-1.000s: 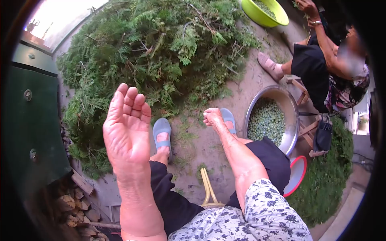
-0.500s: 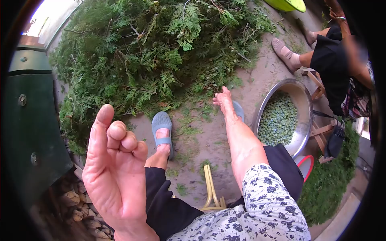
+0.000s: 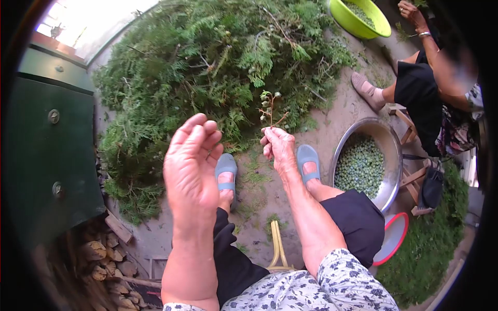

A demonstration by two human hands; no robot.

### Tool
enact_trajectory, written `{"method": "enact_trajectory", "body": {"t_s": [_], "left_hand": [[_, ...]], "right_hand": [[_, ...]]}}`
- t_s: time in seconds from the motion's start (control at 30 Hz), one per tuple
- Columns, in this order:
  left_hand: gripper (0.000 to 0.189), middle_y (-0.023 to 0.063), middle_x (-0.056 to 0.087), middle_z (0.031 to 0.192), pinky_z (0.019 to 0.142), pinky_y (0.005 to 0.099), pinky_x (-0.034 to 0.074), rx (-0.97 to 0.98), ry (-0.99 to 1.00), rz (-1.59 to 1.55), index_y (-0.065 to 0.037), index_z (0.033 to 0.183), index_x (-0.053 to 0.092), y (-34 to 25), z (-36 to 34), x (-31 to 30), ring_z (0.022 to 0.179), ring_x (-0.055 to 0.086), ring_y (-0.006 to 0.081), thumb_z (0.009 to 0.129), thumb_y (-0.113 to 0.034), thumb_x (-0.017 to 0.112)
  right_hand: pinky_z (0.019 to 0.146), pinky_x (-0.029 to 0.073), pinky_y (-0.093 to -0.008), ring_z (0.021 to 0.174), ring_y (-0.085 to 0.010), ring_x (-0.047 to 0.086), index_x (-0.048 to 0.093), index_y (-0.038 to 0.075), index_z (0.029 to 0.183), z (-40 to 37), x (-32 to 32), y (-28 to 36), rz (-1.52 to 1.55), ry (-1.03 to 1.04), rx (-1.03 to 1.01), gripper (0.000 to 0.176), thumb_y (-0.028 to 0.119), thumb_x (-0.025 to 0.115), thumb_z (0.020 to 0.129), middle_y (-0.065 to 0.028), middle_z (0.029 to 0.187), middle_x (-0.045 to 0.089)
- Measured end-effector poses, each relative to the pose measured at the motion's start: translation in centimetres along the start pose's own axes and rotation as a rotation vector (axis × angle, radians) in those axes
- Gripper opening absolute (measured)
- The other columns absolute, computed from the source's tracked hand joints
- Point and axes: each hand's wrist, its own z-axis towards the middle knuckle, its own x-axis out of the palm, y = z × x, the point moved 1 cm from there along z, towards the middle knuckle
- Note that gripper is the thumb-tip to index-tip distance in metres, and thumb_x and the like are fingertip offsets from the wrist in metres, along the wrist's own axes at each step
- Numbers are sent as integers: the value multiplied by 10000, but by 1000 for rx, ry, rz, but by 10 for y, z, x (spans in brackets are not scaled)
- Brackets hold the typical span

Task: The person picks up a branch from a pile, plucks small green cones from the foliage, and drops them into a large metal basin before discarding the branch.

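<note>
Head view shows a thin brown twig with small round green cones (image 3: pixel 272 110) sticking up from the person's bare right hand (image 3: pixel 280 147), whose thumb and fingers pinch its bottom end. Twig and hand are in the middle, above the grey-brown dirt ground (image 3: pixel 257 215). Behind the twig is a big heap of leafy green branches (image 3: pixel 207 62); I cannot tell if the twig touches it. The person's bare left hand (image 3: pixel 193 160) is up to the left of the twig, well apart from it, loose and unclenched, with the fingers a little bent. Below the hands, two blue-grey strap shoes (image 3: pixel 226 165) are flat on the ground, side by side but apart. Right of the right shoe sits a shiny round metal basin (image 3: pixel 392 168) with lots of little round green cones (image 3: pixel 359 167) inside. Just below the basin is a round white thing with a red rim (image 3: pixel 390 241). Up at the top right, a bright lime-green bowl (image 3: pixel 359 32) has more small green bits in it. Near that bowl is another person's hand with a bracelet (image 3: pixel 411 14). Far left stands a dark green box with round metal knobs (image 3: pixel 49 155), and cut firewood (image 3: pixel 111 254) lies below it.
</note>
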Motion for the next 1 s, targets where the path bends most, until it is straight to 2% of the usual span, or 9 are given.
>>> {"method": "enact_trajectory", "body": {"t_s": [0.13, 0.27, 0.33, 0.4, 0.47, 0.57, 0.73, 0.87, 1.0], "left_hand": [[310, 68, 614, 987, 822, 289, 436, -17, 22, 205, -19, 1070, 563, 8, 0, 6, 916, 567, 156, 764, -3, 615], [642, 218, 503, 1186, 961, 351, 378, 216, 191, 469, 95, 1205, 428, 18, -9, 16, 1122, 488, 279, 671, -101, 726], [567, 194, 539, 1131, 899, 328, 427, 220, 186, 451, 82, 1173, 446, 14, -17, 24, 1044, 535, 241, 716, -112, 721], [461, 164, 572, 1054, 843, 308, 453, 260, 132, 337, 73, 1116, 481, 16, -15, 26, 955, 565, 213, 747, -98, 698], [355, 135, 605, 978, 787, 288, 479, 294, 80, 228, 63, 1059, 516, 14, -13, 24, 866, 596, 185, 777, -84, 676], [68, 66, 630, 773, 670, 265, 515, 233, 111, 31, 33, 879, 594, 5, -17, 23, 661, 604, 143, 829, -13, 588], [115, 71, 638, 814, 654, 247, 532, 207, 244, 86, 35, 921, 612, 6, -23, 27, 689, 612, 124, 816, -13, 605], [87, 42, 633, 744, 592, 213, 496, 288, 317, 290, 41, 832, 637, 11, -28, 32, 647, 585, 79, 812, -44, 631], [85, 51, 635, 707, 552, 206, 478, 314, 341, 390, 31, 808, 651, 15, -32, 35, 599, 580, 86, 816, -46, 617]], "right_hand": [[336, 344, -189, 394, -64, 499, 611, 12, 934, -60, 42, 59, -133, 45, -162, 185, 178, 579, 860, -36, 665, 601], [376, 382, -202, 426, -55, 510, 624, -19, 896, -104, 65, 90, -333, 34, -421, 151, 119, 588, 845, -40, 649, 612], [452, 443, -286, 475, -133, 554, 633, 7, 852, -118, 71, 96, -572, -25, -706, 110, 94, 568, 833, -86, 593, 580], [511, 463, -331, 556, -216, 586, 621, 19, 833, -128, 73, 101, -681, 15, -651, 91, 97, 575, 825, -111, 648, 580], [534, 470, -343, 602, -275, 587, 623, 38, 830, -135, 77, 106, -824, 74, -1033, 91, 121, 588, 824, -121, 703, 591], [577, 473, -318, 641, -242, 594, 636, 44, 894, -144, 72, 129, -867, 93, -1040, 108, 94, 616, 800, -125, 761, 609], [582, 441, -244, 622, -123, 536, 625, 25, 980, -143, 64, 173, -683, 91, -1076, 217, 73, 665, 772, -68, 772, 574], [604, 454, -244, 657, -125, 548, 612, 21, 1031, -131, 59, 175, -669, 301, -919, 286, 131, 675, 774, -72, 841, 567], [622, 463, -262, 699, -142, 567, 604, 2, 1024, -121, 54, 165, -658, 287, -890, 272, 144, 653, 797, -56, 719, 555]]}}
